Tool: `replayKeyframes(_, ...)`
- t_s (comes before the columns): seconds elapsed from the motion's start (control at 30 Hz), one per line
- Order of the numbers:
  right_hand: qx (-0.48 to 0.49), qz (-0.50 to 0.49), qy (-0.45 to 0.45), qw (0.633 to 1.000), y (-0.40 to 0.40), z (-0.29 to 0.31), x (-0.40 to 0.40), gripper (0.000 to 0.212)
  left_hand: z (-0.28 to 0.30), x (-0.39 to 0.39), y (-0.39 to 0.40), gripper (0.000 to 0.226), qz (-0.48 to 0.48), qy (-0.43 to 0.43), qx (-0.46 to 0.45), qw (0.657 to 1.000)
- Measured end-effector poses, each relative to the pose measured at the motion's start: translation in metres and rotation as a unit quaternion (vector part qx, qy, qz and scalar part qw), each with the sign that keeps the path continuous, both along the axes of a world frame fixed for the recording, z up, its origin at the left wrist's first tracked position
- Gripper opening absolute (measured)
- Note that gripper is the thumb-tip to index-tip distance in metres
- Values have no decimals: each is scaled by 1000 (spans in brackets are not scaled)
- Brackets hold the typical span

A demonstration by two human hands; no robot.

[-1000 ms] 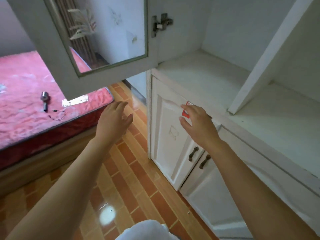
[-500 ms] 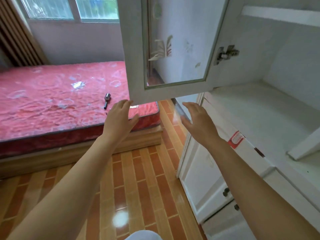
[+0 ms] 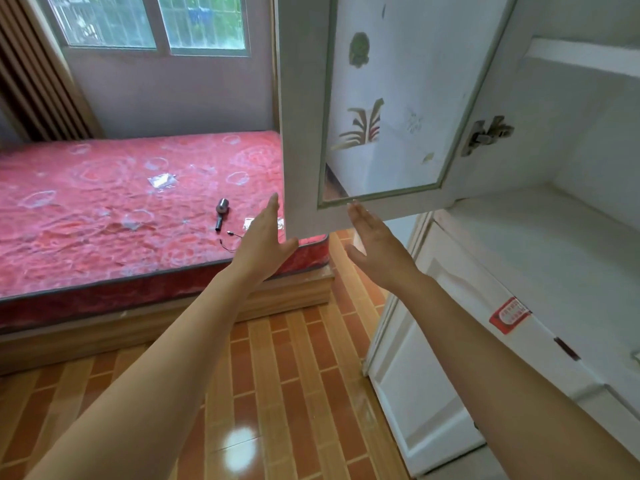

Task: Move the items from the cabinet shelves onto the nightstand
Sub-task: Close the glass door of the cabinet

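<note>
The white cabinet's glass door (image 3: 374, 109) stands swung open in front of me. My left hand (image 3: 265, 242) reaches up with straight fingers at the door's lower left edge, touching or just short of it. My right hand (image 3: 375, 245) is raised with straight fingers just below the door's bottom rail. Neither hand holds anything. The cabinet shelf (image 3: 540, 251) to the right shows bare white board, with no items visible on it. No nightstand is in view.
A bed with a red mattress (image 3: 121, 209) stands to the left, with a small metal flashlight-like object (image 3: 221, 214) and a thin wire on it. Lower cabinet doors (image 3: 415, 375) are shut. A window (image 3: 152, 22) is at the back. Brick-pattern floor (image 3: 277, 393) lies below.
The view swung left and up from the lower cabinet towards the bed and the door. Both hands rose towards the door's bottom edge; the right hand left the shelf front.
</note>
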State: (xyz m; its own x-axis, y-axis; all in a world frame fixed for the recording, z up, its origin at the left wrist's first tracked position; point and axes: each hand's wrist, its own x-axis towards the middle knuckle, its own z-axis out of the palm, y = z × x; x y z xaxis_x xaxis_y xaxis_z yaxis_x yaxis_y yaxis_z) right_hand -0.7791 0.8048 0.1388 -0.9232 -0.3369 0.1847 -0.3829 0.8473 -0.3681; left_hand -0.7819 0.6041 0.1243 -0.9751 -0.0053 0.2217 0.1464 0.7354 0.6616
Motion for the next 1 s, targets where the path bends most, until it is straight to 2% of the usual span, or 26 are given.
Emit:
replayKeyframes(0.1,14,1,-12,1000,-7,-3,-4,66,0,-5,0,68,-40,40,45,997)
replayKeyframes(0.17,23,-2,-17,1000,-11,-6,-7,67,0,-10,-4,70,-41,42,61,996)
replayKeyframes(0.3,33,-18,-35,999,-16,-11,-9,67,-7,-20,-14,74,-46,45,61,996)
replayKeyframes(0.6,38,-31,-49,998,-22,-15,9,66,-7,-27,-18,57,-46,80,90,992)
replayKeyframes(1.0,-4,-16,-45,999,-11,-11,50,70,3,14,7,44,-77,120,88,986)
